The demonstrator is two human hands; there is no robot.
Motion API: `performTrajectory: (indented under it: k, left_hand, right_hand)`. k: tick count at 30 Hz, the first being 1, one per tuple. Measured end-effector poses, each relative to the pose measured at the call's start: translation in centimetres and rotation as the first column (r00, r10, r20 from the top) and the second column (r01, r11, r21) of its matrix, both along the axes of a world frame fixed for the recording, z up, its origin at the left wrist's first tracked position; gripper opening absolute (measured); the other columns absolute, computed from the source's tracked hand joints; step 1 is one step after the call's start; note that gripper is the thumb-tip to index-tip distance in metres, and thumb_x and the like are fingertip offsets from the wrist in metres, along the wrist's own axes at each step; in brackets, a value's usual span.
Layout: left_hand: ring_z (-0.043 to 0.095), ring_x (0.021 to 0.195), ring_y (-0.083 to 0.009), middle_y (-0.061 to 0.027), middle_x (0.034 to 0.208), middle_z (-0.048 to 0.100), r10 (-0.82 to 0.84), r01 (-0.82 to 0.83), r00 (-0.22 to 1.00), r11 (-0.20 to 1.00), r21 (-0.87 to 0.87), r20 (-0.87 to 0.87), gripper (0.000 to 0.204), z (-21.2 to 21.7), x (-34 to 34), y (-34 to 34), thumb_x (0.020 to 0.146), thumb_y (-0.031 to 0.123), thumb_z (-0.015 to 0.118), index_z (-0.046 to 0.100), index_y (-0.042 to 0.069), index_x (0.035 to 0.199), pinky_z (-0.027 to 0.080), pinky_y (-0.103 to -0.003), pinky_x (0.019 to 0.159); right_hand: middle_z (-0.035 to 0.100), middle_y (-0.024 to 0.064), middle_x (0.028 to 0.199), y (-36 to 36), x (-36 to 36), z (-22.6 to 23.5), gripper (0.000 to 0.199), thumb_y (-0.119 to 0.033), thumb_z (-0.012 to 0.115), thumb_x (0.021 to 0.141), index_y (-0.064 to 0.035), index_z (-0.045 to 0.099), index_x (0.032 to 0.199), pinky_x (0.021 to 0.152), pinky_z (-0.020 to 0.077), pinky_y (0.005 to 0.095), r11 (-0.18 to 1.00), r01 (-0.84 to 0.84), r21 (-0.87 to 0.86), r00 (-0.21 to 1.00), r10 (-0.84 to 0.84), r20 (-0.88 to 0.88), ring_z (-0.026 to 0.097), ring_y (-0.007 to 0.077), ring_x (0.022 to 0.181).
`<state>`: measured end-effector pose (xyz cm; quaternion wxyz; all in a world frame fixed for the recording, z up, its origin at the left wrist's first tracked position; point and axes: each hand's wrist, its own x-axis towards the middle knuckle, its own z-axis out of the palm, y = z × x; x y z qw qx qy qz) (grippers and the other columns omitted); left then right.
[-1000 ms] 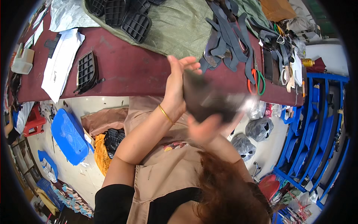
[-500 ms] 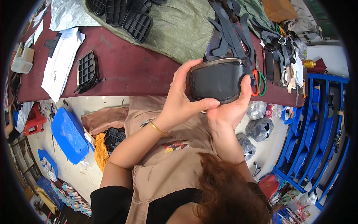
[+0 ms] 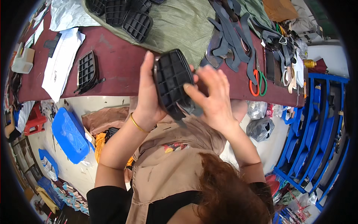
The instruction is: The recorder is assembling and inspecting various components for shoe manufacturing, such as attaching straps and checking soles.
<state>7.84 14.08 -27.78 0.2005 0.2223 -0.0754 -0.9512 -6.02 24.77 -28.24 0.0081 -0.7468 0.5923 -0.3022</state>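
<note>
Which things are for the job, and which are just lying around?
In the job:
black gridded piece, held in the left hand, the right hand against it
probably the similar piece on the table

Seemingly just lying about:
white papers
blue plastic item
translucent tub

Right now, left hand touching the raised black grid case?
Touching. The head view shows the left hand cupping the black grid case along its left edge.
</note>
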Motion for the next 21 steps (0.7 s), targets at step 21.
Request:
performTrajectory:
  k: [21]
  left_hand:
    - [0.056,0.105,-0.031,-0.0257,0.12,0.05,0.227,-0.071,0.972,0.523,-0.85,0.059,0.091,0.2,-0.2,1.1,0.078,0.069,0.046,0.033,-0.003,0.132,0.046,-0.04,0.091]
  right_hand:
    - [0.05,0.0006,0.08,3.0,2.2,-0.7,0.016,-0.017,0.041,0.097,-0.0013,0.047,0.095,0.068,0.0401,0.0216,0.775,-0.395,0.494,0.301,-0.399,0.866,0.044,0.0056,0.072]
